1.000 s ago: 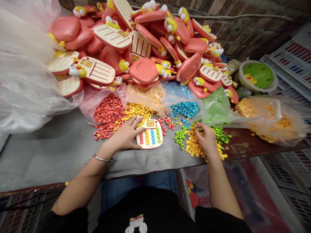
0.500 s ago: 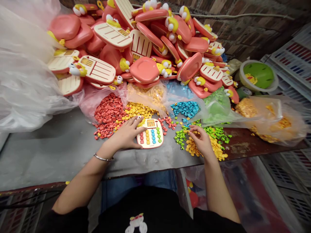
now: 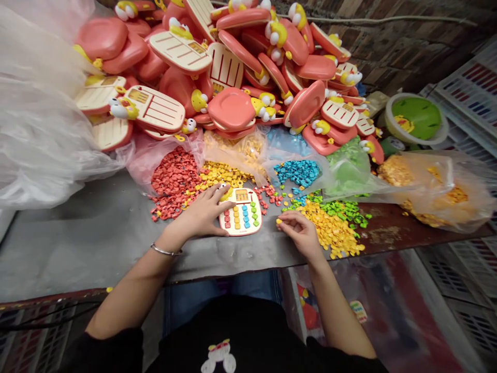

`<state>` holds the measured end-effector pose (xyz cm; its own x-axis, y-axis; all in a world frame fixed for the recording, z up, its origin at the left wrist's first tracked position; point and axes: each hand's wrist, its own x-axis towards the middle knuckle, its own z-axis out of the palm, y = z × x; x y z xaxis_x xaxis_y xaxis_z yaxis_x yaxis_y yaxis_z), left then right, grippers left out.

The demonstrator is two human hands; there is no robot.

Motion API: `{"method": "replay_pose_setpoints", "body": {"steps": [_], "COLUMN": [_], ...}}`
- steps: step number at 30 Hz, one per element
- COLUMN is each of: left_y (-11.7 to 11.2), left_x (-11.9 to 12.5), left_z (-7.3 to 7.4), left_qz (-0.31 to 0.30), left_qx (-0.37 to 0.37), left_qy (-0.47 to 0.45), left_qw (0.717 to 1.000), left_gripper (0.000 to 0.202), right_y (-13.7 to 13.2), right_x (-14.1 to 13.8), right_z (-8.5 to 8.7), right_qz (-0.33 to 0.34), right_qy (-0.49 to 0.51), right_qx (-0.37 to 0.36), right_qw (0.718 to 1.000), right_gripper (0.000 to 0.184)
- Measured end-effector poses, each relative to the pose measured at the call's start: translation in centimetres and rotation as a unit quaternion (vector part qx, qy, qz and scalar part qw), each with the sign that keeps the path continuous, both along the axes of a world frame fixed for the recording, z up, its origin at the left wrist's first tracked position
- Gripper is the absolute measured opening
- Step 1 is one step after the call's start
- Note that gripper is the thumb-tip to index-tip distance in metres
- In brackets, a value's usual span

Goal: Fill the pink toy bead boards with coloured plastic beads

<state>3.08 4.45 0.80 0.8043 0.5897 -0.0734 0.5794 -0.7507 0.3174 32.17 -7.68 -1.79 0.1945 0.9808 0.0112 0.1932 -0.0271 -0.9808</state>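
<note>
A toy panel (image 3: pixel 254 212) with a cream face, a small window and columns of red, yellow, blue and green buttons lies flat on the table. My left hand (image 3: pixel 202 211) grips its left side, thumb along the lower edge and fingers spread toward the yellow head with white eyes, which it partly covers. To the right, my right hand (image 3: pixel 303 235) pinches a small yellow piece (image 3: pixel 278 221) between thumb and fingertips, a short way from the panel. Beside that hand lies a pile of yellow round pieces (image 3: pixel 337 233).
Loose red buttons (image 3: pixel 174 178), yellow buttons (image 3: pixel 223 175), blue buttons (image 3: pixel 297 173) and green buttons (image 3: pixel 345 211) spill from plastic bags. Behind rises a heap of red-backed toys (image 3: pixel 233 109). A large clear bag (image 3: pixel 42 129) stands left; a round tub (image 3: pixel 415 119) and crates are right.
My right hand has moved left from the yellow and green piles toward the panel, carrying a small yellow piece. My left hand stays on the panel.
</note>
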Motion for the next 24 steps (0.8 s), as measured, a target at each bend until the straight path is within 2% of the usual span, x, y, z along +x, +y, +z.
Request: {"method": "replay_pose_setpoints", "body": {"steps": [4, 7, 10, 20, 24], "left_y": [0.0, 0.0, -0.1, -0.1, -0.2], "left_x": [0.0, 0.0, 0.0, -0.1, 0.0], "left_z": [0.0, 0.0, 0.0, -0.1, -0.1], "left_qz": [0.003, 0.007, 0.008, 0.008, 0.008], "left_qx": [-0.002, -0.004, -0.005, -0.01, -0.01], "left_qy": [0.002, 0.01, 0.004, -0.006, -0.011], "left_qw": [1.0, 1.0, 1.0, 1.0, 1.0], "left_gripper": [0.077, 0.078, 0.078, 0.078, 0.078], "right_y": [0.2, 0.4, 0.4, 0.3, 0.2], "right_x": [-0.8, -0.9, -0.8, -1.1, -1.1], "right_z": [-0.6, -1.0, -1.2, -1.3, -1.4], "right_qz": [0.058, 0.078, 0.077, 0.103, 0.115], "right_qy": [-0.151, -0.298, -0.387, -0.46, -0.465], "right_qx": [0.018, 0.062, 0.098, 0.115, 0.128], "right_qw": [0.987, 0.949, 0.914, 0.874, 0.869], "right_gripper": [0.023, 0.02, 0.02, 0.018, 0.018]}}
